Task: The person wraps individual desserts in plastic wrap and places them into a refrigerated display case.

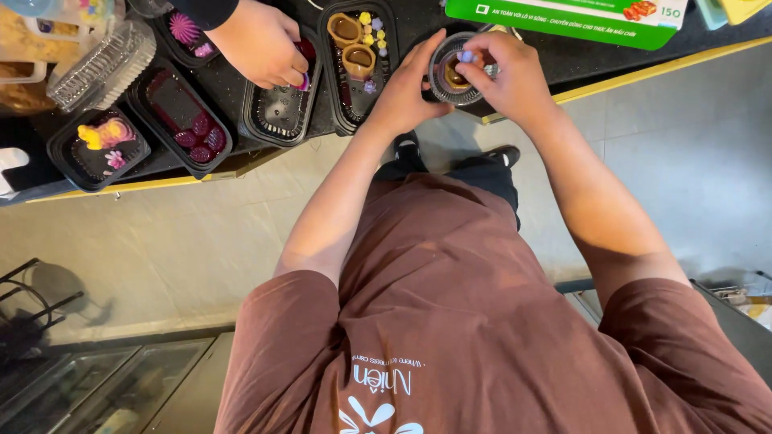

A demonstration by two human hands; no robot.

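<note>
Steadying small round cup — left hand cupped its side | right hand pinched lilac piece, probably candy, over it

1. A black counter with a yellow edge strip runs across the top of the view.
2. The floor below is laid with large pale grey tiles, lit evenly, with soft shadows.
3. A green printed sign lies flat on the counter at the upper right.
4. A glass-topped cabinet sits at the lower left.
5. A black wire rack stands just above it, at the left edge.
</note>
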